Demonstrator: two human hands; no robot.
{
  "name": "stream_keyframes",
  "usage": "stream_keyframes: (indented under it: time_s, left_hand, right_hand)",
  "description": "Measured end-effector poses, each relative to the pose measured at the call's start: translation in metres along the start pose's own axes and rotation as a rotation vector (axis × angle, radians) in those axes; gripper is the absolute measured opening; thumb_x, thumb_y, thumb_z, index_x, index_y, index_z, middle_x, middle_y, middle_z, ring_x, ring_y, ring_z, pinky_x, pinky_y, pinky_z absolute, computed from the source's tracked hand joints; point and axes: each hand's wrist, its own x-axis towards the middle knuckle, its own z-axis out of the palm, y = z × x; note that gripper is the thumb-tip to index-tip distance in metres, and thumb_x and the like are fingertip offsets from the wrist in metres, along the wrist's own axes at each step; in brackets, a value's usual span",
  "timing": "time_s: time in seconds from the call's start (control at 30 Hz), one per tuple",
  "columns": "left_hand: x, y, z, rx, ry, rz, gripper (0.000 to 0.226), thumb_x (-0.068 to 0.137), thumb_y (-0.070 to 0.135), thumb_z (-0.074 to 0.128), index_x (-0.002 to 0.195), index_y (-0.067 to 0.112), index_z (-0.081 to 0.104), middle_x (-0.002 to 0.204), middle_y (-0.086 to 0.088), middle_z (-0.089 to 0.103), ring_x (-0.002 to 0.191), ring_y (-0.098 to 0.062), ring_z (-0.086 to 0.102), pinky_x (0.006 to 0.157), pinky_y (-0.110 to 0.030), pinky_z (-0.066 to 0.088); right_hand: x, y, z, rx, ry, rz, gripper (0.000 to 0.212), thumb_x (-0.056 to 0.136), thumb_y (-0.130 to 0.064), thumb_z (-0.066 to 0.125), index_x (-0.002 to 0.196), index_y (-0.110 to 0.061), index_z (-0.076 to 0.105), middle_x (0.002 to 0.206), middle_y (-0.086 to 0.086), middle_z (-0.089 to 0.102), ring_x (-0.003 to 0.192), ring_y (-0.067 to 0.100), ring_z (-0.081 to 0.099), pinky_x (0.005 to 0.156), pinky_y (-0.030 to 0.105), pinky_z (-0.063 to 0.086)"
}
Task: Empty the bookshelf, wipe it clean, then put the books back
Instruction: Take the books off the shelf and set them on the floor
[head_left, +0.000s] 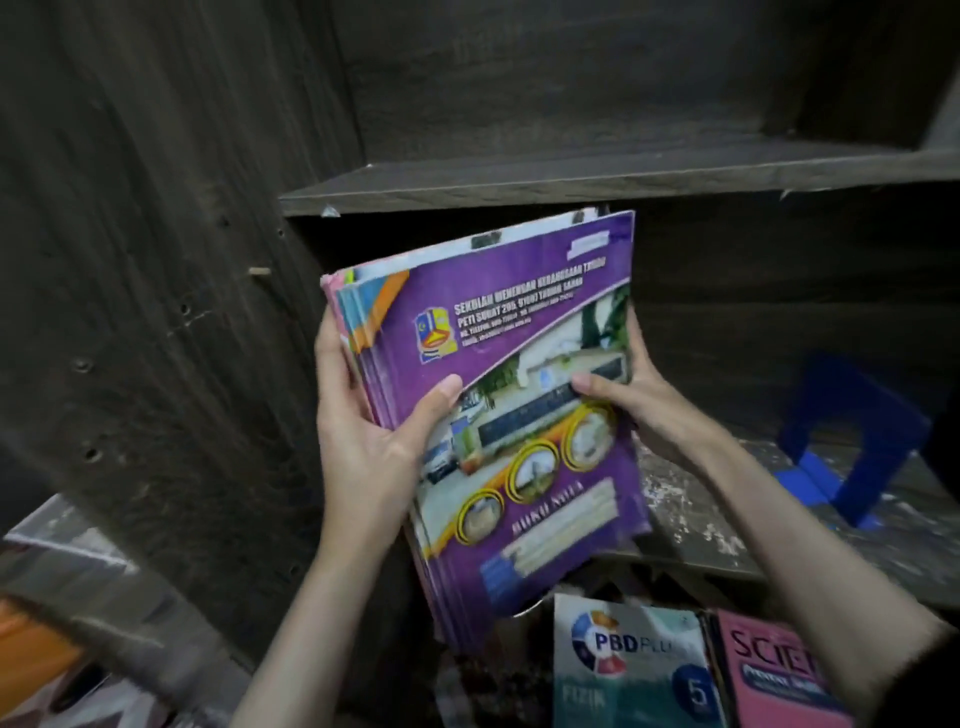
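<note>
A stack of thin purple exercise books (519, 332) is held upright in front of the dark wooden bookshelf (597, 179). My left hand (374, 431) grips the stack's left edge, thumb on the front cover. On the right edge, my right hand (634, 410) holds the stack with its thumb across the cover and fingers behind. The stack hangs just before the middle shelf board (727, 519), whose surface is scuffed and flecked white. The lower corner of the stack hides part of the shelf front.
A blue metal bookend (841, 457) stands on the right of the middle shelf board. Below, a teal PBD Plus book (628, 670) and a pink Science book (774, 675) lie side by side. The shelf's side panel (156, 312) rises at left; patterned material lies bottom left.
</note>
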Motion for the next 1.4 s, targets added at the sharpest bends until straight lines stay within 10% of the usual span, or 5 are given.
stream_keyframes:
  time_s: [0.23,0.57,0.8,1.03,1.4]
  left_hand:
    - [-0.083,-0.019,-0.004,-0.112,-0.031,-0.382,0.091,0.076,0.0,0.068,0.129,0.062,0.027,0.128,0.009,0.061,0.108,-0.011,0.063,0.091,-0.038,0.052]
    - [-0.237,-0.124,-0.001,-0.022,-0.126,-1.109,0.106,0.05,0.016,0.089,0.142,0.03,0.04,0.127,-0.007,0.061,0.104,-0.026,0.064,0.073,-0.035,0.059]
    - [-0.277,-0.208,0.054,0.24,-0.403,-1.054,0.076,0.089,-0.002,0.059,0.144,0.023,0.014,0.123,-0.006,0.055,0.08,0.015,0.059,0.064,-0.007,0.047]
    - [-0.254,-0.292,0.098,0.412,-0.705,-1.151,0.12,0.058,0.031,0.083,0.148,0.037,0.004,0.137,-0.018,0.05,0.116,-0.034,0.055,0.08,-0.032,0.05]
    - [-0.237,-0.326,0.115,0.581,-0.774,-1.176,0.107,0.078,0.005,0.075,0.151,0.031,0.002,0.146,-0.008,0.036,0.119,-0.031,0.051,0.081,-0.029,0.051]
  right_hand:
    - [-0.128,0.038,0.0,-0.263,0.102,-0.061,0.087,0.076,-0.033,0.07,0.142,-0.053,0.018,0.137,-0.046,0.03,0.132,-0.014,0.031,0.103,0.008,0.032]
    - [-0.263,0.172,-0.038,-0.28,0.004,0.499,0.082,0.069,-0.05,0.077,0.135,-0.06,0.03,0.153,-0.022,0.019,0.14,0.005,0.024,0.103,0.023,0.042]
    - [-0.265,0.236,-0.076,-0.29,0.119,0.772,0.081,0.08,-0.031,0.075,0.138,-0.052,0.024,0.149,-0.013,0.029,0.125,0.017,0.048,0.098,0.037,0.046]
    - [-0.218,0.274,-0.109,-0.457,0.246,0.737,0.083,0.083,-0.022,0.073,0.148,-0.034,0.023,0.126,0.005,0.058,0.077,0.0,0.056,0.053,0.004,0.041]
    - [-0.195,0.307,-0.103,-0.604,0.371,0.791,0.085,0.082,-0.031,0.073,0.148,-0.04,0.02,0.106,0.016,0.063,0.087,0.031,0.063,0.068,0.027,0.046]
